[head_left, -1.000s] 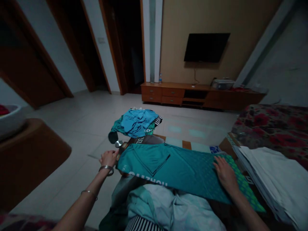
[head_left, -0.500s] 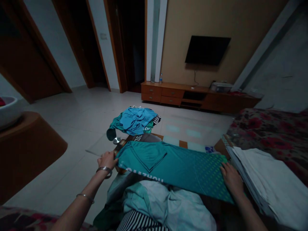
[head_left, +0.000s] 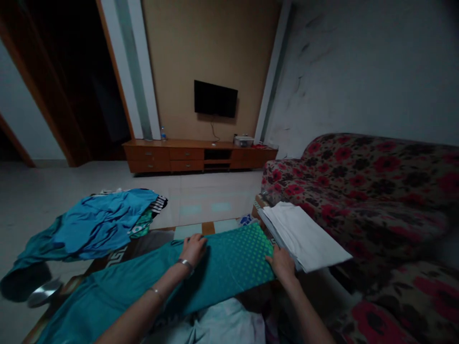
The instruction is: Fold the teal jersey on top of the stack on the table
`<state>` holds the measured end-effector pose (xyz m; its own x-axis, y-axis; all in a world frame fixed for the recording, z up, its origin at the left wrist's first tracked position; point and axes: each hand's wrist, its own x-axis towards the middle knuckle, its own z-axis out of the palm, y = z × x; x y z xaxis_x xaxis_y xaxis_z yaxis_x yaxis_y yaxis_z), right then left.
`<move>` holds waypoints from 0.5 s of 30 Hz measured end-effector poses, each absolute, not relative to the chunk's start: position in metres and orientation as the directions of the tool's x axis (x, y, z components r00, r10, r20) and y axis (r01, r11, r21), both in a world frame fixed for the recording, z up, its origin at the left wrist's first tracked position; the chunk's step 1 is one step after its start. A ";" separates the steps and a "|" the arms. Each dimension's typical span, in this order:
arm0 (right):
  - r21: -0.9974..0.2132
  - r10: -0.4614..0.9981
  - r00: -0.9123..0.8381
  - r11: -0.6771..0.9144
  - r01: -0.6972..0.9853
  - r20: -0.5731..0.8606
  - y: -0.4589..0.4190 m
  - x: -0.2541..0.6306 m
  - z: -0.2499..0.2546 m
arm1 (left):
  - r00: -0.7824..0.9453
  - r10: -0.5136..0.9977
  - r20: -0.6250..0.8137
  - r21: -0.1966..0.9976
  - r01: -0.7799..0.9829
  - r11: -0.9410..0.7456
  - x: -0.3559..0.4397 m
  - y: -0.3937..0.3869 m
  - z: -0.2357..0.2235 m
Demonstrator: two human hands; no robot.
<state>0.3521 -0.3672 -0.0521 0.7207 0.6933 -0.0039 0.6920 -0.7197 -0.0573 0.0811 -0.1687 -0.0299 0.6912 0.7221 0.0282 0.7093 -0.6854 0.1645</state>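
A teal T-shirt (head_left: 229, 260) with a green dotted pattern lies stretched out and folded lengthwise across the low table. My left hand (head_left: 193, 251), with bangles at the wrist and forearm, rests on the shirt's upper middle, its fingers slightly bent over the cloth. At the right end, my right hand (head_left: 282, 265) grips the shirt's edge between thumb and fingers. Just beyond that hand sits a stack of folded clothes with a white one (head_left: 304, 234) on top. Pale, crumpled clothing (head_left: 225, 325) lies below the shirt, near my body.
A heap of blue and green clothes (head_left: 107, 220) lies at the table's far left, near a shiny round metal object (head_left: 45, 292). The floral sofa (head_left: 358, 191) stands to the right. Ahead are a wooden TV cabinet (head_left: 186, 160) and a wall-mounted television (head_left: 215, 99).
My view has turned to the right. My left hand has left the shirt's left end and now lies on its middle, closer to my right hand, which stays at the right end.
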 end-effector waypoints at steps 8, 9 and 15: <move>-0.228 0.648 0.753 -0.755 0.615 -0.111 -0.367 0.373 -0.049 | 0.663 0.742 -0.097 0.202 0.743 -0.638 0.264 -0.141 -0.043; -0.259 0.650 0.749 -0.751 0.607 -0.126 -0.367 0.375 -0.052 | 0.651 0.750 -0.114 0.204 0.754 -0.624 0.280 -0.139 -0.044; -0.403 0.685 0.721 -0.692 0.599 -0.105 -0.367 0.382 -0.065 | 0.618 0.741 -0.260 0.225 0.786 -0.576 0.352 -0.131 -0.049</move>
<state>0.3817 -0.3674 -0.0650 0.7212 0.6847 -0.1052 0.5985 -0.6923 -0.4032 0.3524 -0.1306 -0.0488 0.6184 0.7415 -0.2604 0.7857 -0.5763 0.2249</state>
